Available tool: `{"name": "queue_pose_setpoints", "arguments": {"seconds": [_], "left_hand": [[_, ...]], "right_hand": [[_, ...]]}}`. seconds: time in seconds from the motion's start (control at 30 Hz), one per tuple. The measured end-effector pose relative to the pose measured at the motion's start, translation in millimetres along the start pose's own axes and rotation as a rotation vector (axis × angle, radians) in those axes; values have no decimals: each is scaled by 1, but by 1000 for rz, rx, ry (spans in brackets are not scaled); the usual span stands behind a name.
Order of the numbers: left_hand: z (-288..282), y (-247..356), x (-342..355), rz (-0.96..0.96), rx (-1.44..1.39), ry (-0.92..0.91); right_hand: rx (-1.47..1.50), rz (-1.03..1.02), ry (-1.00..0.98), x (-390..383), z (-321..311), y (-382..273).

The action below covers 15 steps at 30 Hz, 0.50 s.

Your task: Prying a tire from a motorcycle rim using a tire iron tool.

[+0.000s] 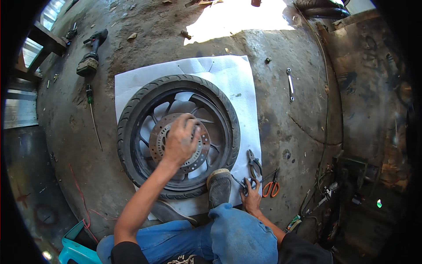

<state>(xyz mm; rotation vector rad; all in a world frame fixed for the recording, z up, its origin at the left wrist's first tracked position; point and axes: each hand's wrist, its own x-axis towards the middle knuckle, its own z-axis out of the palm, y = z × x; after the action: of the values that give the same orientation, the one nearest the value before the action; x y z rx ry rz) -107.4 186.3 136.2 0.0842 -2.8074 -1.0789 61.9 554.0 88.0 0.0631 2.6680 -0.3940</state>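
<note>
A motorcycle wheel (234,127) with a black tyre lies flat on a white sheet (246,88). At its middle sits a drilled brake disc (154,143). My left hand (181,138) is over the hub with fingers curled; whatever they may hold is hidden beneath them. Low on the sheet's right side, my right hand (251,198) has its fingers closed around a dark thin tool (238,181), whose kind I cannot make out. Just beyond that hand are dark-handled pliers (254,163). Orange-handled scissors (271,189) lie to its right.
My shoe (219,187) rests against the tyre's near right edge. A cordless drill (91,55) and a long green-handled screwdriver (93,110) are on the floor at left. At right lie a wrench (290,83) and a long cable (326,88). A teal container (79,246) stands near left.
</note>
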Motion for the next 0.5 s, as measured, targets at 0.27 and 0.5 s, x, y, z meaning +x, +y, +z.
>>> {"name": "queue_pose_setpoints", "arguments": {"seconds": [0.27,0.5], "left_hand": [[27,-27,0,170,24,65],[24,-28,-5,166,-19,88]], "right_hand": [[135,-11,-31,10,1,27],[536,90,228,62,-56,-52]]}}
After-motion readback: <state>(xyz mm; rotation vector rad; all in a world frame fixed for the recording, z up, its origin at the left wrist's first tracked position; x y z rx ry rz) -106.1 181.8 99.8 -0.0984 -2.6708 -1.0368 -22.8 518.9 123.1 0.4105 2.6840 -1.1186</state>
